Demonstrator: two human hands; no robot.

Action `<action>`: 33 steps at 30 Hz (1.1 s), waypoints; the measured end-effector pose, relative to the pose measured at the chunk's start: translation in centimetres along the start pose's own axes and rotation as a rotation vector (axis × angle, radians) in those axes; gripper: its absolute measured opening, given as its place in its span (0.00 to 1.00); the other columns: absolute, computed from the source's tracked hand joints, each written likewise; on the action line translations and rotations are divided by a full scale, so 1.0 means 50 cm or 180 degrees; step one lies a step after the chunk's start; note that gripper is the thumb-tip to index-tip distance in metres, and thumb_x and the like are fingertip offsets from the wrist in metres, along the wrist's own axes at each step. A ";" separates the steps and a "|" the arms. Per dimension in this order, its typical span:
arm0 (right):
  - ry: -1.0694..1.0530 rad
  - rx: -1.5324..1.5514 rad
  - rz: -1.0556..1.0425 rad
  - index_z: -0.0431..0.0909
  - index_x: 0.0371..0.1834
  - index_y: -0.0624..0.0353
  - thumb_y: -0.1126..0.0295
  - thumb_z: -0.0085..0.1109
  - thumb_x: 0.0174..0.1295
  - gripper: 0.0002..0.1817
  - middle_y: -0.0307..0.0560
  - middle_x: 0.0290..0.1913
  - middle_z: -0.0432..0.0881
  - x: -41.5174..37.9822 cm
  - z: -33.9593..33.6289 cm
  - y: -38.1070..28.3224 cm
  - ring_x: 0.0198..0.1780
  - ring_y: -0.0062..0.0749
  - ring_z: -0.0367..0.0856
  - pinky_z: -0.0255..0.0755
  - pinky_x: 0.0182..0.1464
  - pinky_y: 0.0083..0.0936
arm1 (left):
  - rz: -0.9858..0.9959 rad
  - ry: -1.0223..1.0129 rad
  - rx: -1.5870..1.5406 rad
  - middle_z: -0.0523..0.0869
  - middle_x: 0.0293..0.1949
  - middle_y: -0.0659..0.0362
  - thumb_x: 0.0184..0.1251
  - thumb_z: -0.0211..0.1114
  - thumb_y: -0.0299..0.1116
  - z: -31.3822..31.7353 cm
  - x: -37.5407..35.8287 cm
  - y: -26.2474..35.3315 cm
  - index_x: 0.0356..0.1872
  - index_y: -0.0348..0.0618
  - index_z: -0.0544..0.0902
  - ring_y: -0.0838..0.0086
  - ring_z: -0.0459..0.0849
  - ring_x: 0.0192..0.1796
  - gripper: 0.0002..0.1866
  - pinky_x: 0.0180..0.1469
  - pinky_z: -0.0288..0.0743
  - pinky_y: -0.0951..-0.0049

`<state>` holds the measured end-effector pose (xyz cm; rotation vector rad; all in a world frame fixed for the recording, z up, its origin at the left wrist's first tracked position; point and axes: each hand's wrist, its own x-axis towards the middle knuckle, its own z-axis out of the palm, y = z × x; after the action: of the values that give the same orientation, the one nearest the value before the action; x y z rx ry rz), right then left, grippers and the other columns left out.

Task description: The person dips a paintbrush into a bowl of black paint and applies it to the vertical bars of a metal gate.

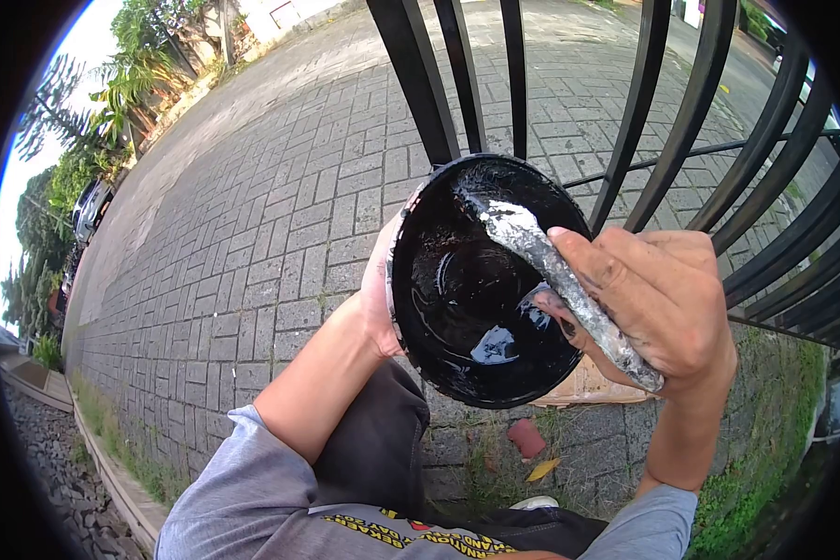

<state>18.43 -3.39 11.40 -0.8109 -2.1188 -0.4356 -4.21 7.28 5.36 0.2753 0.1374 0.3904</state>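
My left hand (pixel 377 291) grips the left side of a round black paint tub (pixel 395 308), its fingers mostly hidden behind the wall. Glossy black paint (pixel 457 289) lies inside, with bright reflections near the bottom. In my right hand (pixel 663 299) is a paintbrush (pixel 569 285), its handle crusted with white and grey dried paint. Its bristle end rests at the upper inner wall of the tub, dark with paint. The right thumb and fingers close around the handle, over the tub's right rim.
Black metal fence bars (pixel 639 112) rise behind and to the right of the tub. Grey paving bricks (pixel 252 252) cover the ground. A cardboard piece (pixel 597 387), a reddish fragment (pixel 526 438) and a yellow leaf (pixel 542 469) lie below. A car (pixel 91 210) is far left.
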 end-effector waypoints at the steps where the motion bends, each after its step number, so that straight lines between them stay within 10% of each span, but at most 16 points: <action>1: -0.0008 0.0018 -0.0021 0.85 0.46 0.76 0.76 0.80 0.44 0.24 0.44 0.22 0.78 0.002 0.002 -0.005 0.18 0.28 0.77 0.66 0.18 0.23 | -0.0042 -0.0167 -0.0070 0.80 0.68 0.47 0.82 0.39 0.61 -0.001 -0.001 -0.001 0.74 0.44 0.73 0.55 0.84 0.66 0.36 0.66 0.81 0.48; 33: -0.0144 -0.0088 0.0234 0.86 0.51 0.72 0.76 0.79 0.42 0.28 0.41 0.20 0.75 -0.009 -0.040 -0.015 0.17 0.28 0.71 0.58 0.20 0.26 | -0.0165 -0.0432 -0.0287 0.83 0.64 0.45 0.85 0.41 0.54 0.005 0.006 -0.007 0.70 0.39 0.76 0.55 0.87 0.62 0.31 0.65 0.82 0.47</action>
<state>19.27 -5.22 12.26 -0.9192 -2.1212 -0.4118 -3.76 7.04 5.51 0.2082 -0.0061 0.3243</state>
